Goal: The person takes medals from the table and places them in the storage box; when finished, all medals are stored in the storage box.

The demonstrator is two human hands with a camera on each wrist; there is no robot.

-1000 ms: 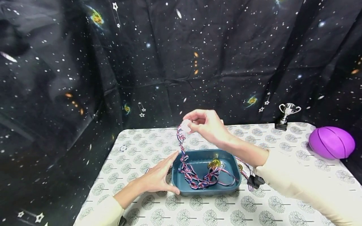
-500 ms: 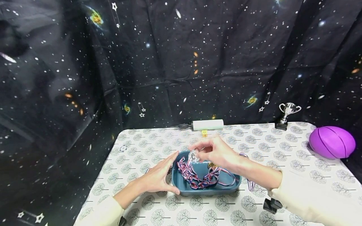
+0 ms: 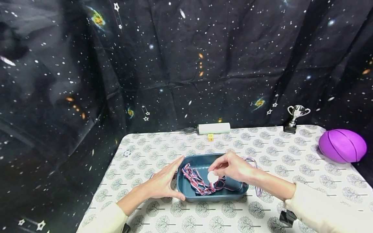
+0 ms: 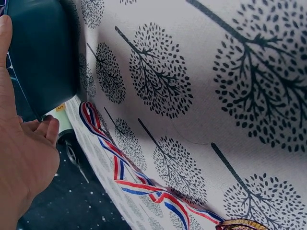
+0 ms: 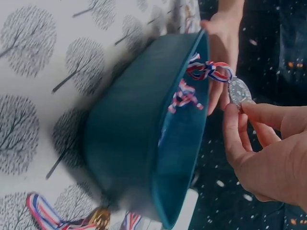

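Note:
In the head view, my left hand (image 3: pixel 163 183) holds the left end of a dark teal bin (image 3: pixel 215 198), thumb at the near corner and fingers at the far corner. The left wrist view shows its fingertips at the rim of the bin (image 4: pixel 43 62). My right hand (image 3: pixel 233 166) is over the bin, pinching a silver medal (image 3: pixel 212 177) at its edge between thumb and fingers. From the medal (image 5: pixel 238 91), a red, white and blue ribbon (image 5: pixel 211 70) leads into the bin in the right wrist view. Braided or tangled ribbons (image 3: pixel 195 181) lie inside.
Another striped ribbon (image 4: pixel 144 184) with a gold medal (image 4: pixel 244 225) lies left of the bin. Right of it lies a ribbon (image 3: pixel 258 191). At the back are a white cylinder (image 3: pixel 214 128), a small yellow block (image 3: pixel 210 137), a silver trophy cup (image 3: pixel 297 113) and a purple ball (image 3: pixel 342 145).
My right hand has brought the silver medal down from high above the bin's left end and rightward, low over its middle. The lifted ribbons now lie in the bin. My left hand stays put.

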